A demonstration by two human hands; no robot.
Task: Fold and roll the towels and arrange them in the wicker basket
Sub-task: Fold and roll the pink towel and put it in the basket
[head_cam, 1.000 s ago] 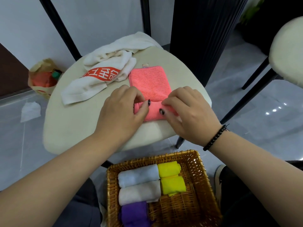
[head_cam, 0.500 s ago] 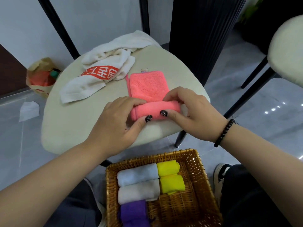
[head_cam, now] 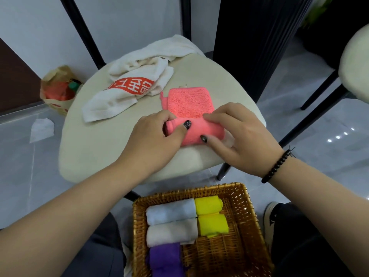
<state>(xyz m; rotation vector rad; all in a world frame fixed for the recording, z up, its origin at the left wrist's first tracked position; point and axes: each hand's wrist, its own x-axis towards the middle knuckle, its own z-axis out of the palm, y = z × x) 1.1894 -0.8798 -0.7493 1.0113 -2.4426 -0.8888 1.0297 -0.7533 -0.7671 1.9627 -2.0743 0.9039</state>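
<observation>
My left hand [head_cam: 157, 136] and right hand [head_cam: 237, 134] grip the half-rolled coral-pink terry towel [head_cam: 189, 114] on the cream rounded worktop [head_cam: 99, 148], apparently near its front edge. Uneven pressure could skew the roll, loosening it before the brown wicker basket [head_cam: 239, 246].

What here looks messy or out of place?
A crumpled white tissue lies on the floor left of the table, near a paper bag. On the table, the white towel with red print sprawls in an unfolded heap.
</observation>
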